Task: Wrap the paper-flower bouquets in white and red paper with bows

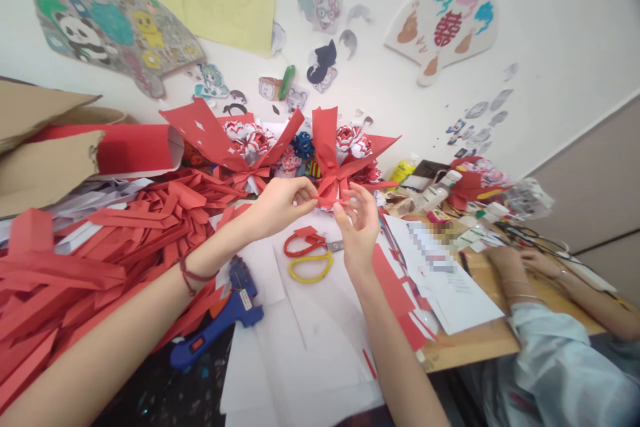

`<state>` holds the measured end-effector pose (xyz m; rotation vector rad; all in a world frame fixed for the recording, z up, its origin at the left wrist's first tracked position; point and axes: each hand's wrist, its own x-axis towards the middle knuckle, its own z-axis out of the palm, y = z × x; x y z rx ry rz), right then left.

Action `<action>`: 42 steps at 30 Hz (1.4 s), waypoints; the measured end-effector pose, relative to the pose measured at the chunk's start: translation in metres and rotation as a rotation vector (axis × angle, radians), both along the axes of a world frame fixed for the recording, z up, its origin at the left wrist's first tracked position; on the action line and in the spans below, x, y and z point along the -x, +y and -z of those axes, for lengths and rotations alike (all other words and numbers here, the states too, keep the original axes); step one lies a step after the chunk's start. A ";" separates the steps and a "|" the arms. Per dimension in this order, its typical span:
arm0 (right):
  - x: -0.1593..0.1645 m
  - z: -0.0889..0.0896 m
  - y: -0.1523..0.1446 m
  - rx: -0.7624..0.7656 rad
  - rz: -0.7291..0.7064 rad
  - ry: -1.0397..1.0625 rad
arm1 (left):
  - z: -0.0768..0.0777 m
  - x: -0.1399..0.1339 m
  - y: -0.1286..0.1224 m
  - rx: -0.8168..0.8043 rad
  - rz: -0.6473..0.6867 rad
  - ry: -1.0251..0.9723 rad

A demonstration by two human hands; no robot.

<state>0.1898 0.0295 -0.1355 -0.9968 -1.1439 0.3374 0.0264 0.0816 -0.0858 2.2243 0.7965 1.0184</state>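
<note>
A small paper bouquet (pixel 333 177) stands upright at the back of the desk, red-and-white paper flowers inside a red paper wrap. At its lower end runs a red paper strip (pixel 329 200), held between my two hands. My left hand (pixel 293 201) is closed, its curled fingertips at the strip's left end. From the other side my right hand (pixel 361 220) pinches the strip between thumb and fingers. A second, similar bouquet (pixel 250 153) stands to the left. Below my hands lie scissors (pixel 310 265) with one red and one yellow handle, a red paper scrap on them.
A blue glue gun (pixel 220 323) lies by my left forearm. Folded red paper strips (pixel 125 247) are heaped at left, beside cardboard (pixel 45 167). White paper (pixel 300 340) covers the desk. At right are printed sheets (pixel 450 287), bottles, cables and another person's hands (pixel 520 263).
</note>
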 end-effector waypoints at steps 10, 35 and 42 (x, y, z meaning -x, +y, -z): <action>0.002 0.000 -0.006 0.040 0.055 -0.302 | 0.006 -0.003 0.004 0.159 0.052 -0.056; -0.004 0.005 -0.001 0.087 0.010 -0.451 | 0.017 -0.002 0.013 0.343 -0.077 0.124; -0.003 0.009 -0.002 0.006 0.041 -0.533 | 0.014 -0.002 0.009 0.373 -0.091 0.124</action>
